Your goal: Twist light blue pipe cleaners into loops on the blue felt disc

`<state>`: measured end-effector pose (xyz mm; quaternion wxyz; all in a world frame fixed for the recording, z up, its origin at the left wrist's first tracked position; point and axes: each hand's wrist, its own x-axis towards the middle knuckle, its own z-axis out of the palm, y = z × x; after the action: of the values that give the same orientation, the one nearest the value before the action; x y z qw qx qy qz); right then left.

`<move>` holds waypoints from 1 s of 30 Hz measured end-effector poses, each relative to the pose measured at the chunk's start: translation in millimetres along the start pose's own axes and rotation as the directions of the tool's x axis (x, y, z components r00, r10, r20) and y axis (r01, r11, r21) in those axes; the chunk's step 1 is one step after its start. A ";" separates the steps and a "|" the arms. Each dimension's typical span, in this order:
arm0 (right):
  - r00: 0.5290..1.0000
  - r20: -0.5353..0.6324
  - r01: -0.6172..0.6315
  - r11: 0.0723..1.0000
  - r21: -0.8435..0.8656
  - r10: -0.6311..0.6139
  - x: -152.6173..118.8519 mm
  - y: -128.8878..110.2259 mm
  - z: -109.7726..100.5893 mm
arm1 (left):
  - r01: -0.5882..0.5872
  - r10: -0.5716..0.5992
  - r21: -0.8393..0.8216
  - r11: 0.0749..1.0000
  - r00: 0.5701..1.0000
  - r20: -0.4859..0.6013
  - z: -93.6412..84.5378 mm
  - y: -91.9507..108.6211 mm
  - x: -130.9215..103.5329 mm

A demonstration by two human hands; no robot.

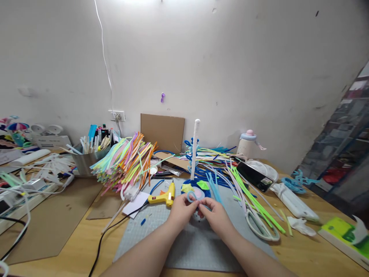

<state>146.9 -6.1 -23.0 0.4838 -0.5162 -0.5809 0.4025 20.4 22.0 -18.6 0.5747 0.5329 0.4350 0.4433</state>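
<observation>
My left hand (182, 209) and my right hand (215, 215) meet over the grey cutting mat (198, 250). Both are closed in a pinch around a pale blue pipe cleaner (188, 196) bent into a loop. Just behind the fingers stands a craft piece with a dark blue base (204, 181), a yellow shape (186, 188), a bright green shape (203, 185) and a tall white fuzzy post (195, 150). My fingers partly hide its lower front. A yellow glue gun (165, 197) lies left of my left hand.
A large bundle of coloured pipe cleaners (123, 163) lies at left, before a metal container (89, 163). To the right are green pipe cleaners (253, 198), scissors (261, 227), a phone (255, 176) and a bottle (247, 144). A black cord (115, 225) crosses the table.
</observation>
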 end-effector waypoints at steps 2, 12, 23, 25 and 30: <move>0.998 -0.004 0.055 0.998 -0.031 -0.055 -1.9 -3.7 -0.5 | 0.049 -0.046 -0.071 0.996 0.998 0.040 -0.4 -0.1 0.0; 0.998 0.058 0.030 0.993 0.112 -0.037 -1.5 -14.3 -3.2 | 0.294 -0.182 -0.444 0.846 0.943 0.278 -6.3 2.2 -3.0; 1.000 0.030 0.002 0.996 0.093 -0.005 1.5 -8.4 -5.0 | 0.127 -0.111 -0.234 0.964 0.990 0.081 -5.1 -0.6 0.0; 0.999 0.037 -0.013 0.993 0.117 0.009 0.7 -9.0 -4.4 | 0.083 -0.071 -0.204 0.975 0.995 0.068 -4.9 -3.2 1.5; 0.987 0.150 -0.105 0.928 0.357 0.055 0.2 -10.8 -3.7 | 0.103 -0.043 -0.270 0.957 0.975 0.219 -4.8 -4.4 1.7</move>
<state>148.3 -7.5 -11.7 0.5130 -0.4121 -0.5067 0.5571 16.3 24.6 -23.2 0.7032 0.4737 0.3239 0.4198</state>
